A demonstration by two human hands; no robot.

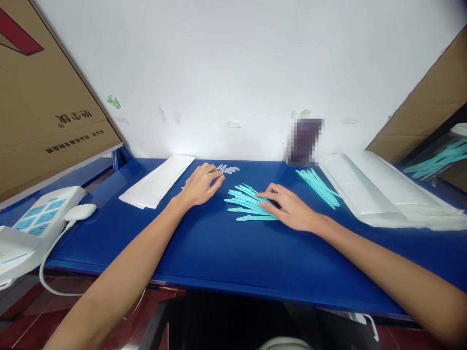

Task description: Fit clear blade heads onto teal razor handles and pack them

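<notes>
My left hand [201, 184] is over the table's far middle, beside a small heap of translucent whitish pieces [229, 169] that look like blade caps. Its fingers are curled close together, and whatever they may hold is hidden. My right hand [288, 206] rests at the right end of a fanned pile of teal eyebrow razors [244, 199]. Thumb and index finger are apart there, touching the razors, with none lifted. Part of the pile lies under that hand. A second bunch of teal razors [318, 188] lies farther right.
On the blue table [219, 253], a flat white packet [158, 181] lies left and larger clear plastic bags [394, 189] right. A power strip [47, 214] with a white plug and cable sits at left. Cardboard boxes [47, 92] flank both sides. A blurred dark rectangle [305, 141] leans against the wall.
</notes>
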